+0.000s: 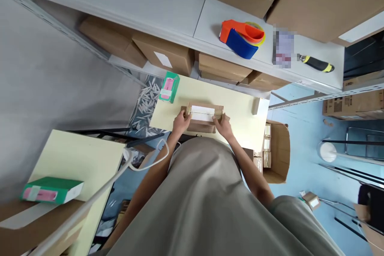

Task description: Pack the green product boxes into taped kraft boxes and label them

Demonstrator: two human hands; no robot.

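A small brown cardboard box [201,127] lies near the front edge of the pale yellow table [240,128], with a white label [203,112] on its upper face. My left hand [181,123] grips the box's left end, thumb on top near the label. At the other end my right hand [223,125] holds it the same way, its thumb by the label's right edge. The undersides of the box ends and some fingertips are hidden. A green box with a pink picture [169,87] stands at the table's back left, beyond my left hand.
An orange and blue tape dispenser [242,38] and a yellow-black utility knife [316,63] rest on the shelf [168,12] above. A small white box [260,106] stands at the table's right. An open carton [277,152] with small boxes sits beside it. A white cable [150,166] hangs left.
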